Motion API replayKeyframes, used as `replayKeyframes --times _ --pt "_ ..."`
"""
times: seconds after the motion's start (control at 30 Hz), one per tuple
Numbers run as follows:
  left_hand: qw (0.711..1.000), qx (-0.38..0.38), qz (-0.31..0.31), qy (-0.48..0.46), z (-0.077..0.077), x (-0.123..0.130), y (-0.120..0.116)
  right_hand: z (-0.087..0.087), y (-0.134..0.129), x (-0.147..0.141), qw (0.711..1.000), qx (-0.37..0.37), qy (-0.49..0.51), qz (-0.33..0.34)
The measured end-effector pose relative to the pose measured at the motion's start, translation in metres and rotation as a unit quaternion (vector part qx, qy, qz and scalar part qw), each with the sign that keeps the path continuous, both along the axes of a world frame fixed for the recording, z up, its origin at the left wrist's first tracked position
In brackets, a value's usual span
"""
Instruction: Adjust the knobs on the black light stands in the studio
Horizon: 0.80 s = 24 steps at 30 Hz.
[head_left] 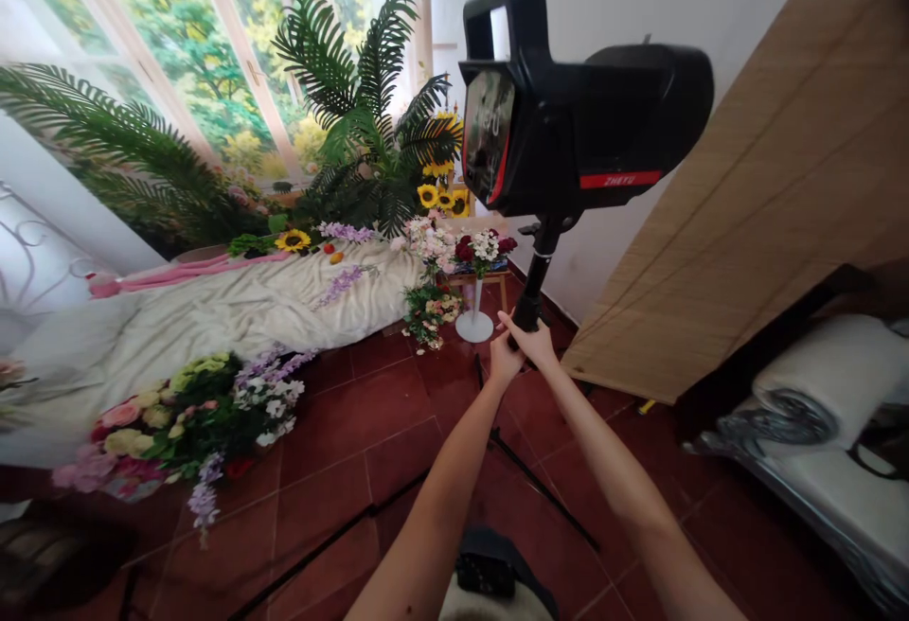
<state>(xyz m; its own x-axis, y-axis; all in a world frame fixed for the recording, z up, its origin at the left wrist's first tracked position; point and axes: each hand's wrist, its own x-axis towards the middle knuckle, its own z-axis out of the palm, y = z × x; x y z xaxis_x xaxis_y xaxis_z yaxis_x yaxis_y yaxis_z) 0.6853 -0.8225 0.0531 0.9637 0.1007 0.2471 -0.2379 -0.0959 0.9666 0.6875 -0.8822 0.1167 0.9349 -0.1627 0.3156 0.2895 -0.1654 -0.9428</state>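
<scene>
A large black studio light (589, 129) with a red stripe is mounted on top of a black stand pole (543, 257), its front facing the left. My left hand (505, 358) is wrapped round the pole below the light. Close beside it and touching the same part, my right hand (538, 345) is also closed on the pole. The stand's thin black legs (546, 488) spread over the red tiled floor below my hands.
At the left, a bed with a cream cover (234, 304) bears loose flowers and fruit. A flower arrangement (185, 417) stands before it. Palm leaves (369, 91) rise behind. A bamboo screen (717, 195) and a plastic-wrapped couch (838, 451) are at the right.
</scene>
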Motion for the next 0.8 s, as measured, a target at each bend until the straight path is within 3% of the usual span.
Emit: replayKeyframes --times 0.17,0.37,0.47,0.8 --pt "0.999 0.051 0.004 -0.01 -0.005 0.002 -0.001 0.039 0.001 0.006 0.997 -0.016 -0.074 -0.017" --pt "0.996 0.088 0.028 -0.014 0.001 0.0 -0.001 0.086 0.002 0.011 0.987 -0.071 -0.134 -0.047" --pt "0.997 0.075 0.017 -0.017 0.002 -0.001 -0.001 0.092 0.004 0.01 0.985 -0.077 -0.139 -0.06" --pt "0.999 0.031 0.019 -0.025 -0.002 -0.001 -0.005 0.086 0.002 0.009 0.989 -0.074 -0.117 -0.054"
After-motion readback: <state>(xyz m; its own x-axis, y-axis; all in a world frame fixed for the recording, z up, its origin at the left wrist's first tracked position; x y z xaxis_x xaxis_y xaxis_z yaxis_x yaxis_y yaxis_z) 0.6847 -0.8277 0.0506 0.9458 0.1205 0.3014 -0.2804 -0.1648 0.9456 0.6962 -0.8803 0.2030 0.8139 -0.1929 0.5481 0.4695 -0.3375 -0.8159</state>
